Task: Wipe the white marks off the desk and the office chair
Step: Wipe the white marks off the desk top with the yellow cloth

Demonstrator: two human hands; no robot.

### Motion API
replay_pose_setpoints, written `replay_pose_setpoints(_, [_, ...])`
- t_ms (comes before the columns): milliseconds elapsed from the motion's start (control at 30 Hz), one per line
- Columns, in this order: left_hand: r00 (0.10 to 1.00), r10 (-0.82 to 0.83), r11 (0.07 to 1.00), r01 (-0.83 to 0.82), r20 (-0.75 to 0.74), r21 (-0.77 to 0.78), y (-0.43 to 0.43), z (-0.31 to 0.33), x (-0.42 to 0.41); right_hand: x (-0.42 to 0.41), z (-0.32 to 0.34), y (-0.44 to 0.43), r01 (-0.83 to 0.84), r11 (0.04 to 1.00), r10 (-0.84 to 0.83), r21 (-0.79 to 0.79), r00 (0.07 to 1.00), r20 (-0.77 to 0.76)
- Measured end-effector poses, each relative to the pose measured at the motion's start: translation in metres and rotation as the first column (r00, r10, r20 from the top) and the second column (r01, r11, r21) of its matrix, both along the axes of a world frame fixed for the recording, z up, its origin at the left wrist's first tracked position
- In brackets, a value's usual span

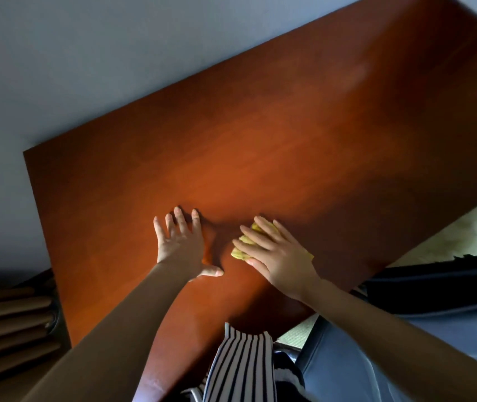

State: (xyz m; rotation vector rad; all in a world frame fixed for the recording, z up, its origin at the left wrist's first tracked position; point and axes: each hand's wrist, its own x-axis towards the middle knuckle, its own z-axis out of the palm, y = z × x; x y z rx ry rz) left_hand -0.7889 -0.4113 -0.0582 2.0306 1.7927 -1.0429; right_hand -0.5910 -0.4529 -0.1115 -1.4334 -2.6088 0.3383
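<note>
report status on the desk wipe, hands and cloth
Left hand flat on desk, fingers spread. Right hand presses yellow cloth to desk, fingers straight. Nothing seen in the cloth's way.

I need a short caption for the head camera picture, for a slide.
Right hand presses a yellow cloth on the reddish-brown desk while the left hand rests flat beside it.

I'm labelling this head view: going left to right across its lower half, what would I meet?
Brown rolls → left hand flat on the desk → right hand pressing the yellow cloth → dark office chair.
</note>
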Motion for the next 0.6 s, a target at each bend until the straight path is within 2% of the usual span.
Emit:
replay_pose_setpoints(167, [0.998,0.056,0.998,-0.056,0.031,-0.019,0.0,0.003,-0.001,0.057,0.0,-0.029,-0.231,0.973,0.228,0.019,0.969,0.09])
replay_pose_setpoints(267, [0.996,0.05,0.999,-0.049,0.07,-0.016,-0.005,0.005,0.003,0.096,0.001,-0.018,-0.228,0.974,0.228,-0.004,0.971,0.067])
replay_pose_setpoints(367, [0.994,-0.004,1.0,0.005,0.112,-0.007,-0.015,0.006,0.009,0.126,0.005,-0.003,-0.068,0.995,0.072,-0.067,0.995,0.069])
replay_pose_setpoints(467, [0.985,-0.062,0.998,0.063,0.158,-0.001,-0.028,0.008,0.012,0.15,0.006,0.011,0.227,0.968,-0.226,-0.11,0.974,0.026])
replay_pose_setpoints(533, [0.975,-0.106,0.994,0.11,0.196,-0.009,-0.036,0.01,0.012,0.158,0.006,0.019,0.443,0.89,-0.448,-0.111,0.893,-0.027])
replay_pose_setpoints(600, [0.961,-0.147,0.988,0.155,0.236,-0.018,-0.045,0.011,0.01,0.153,0.005,0.024,0.624,0.772,-0.632,-0.118,0.775,-0.034])
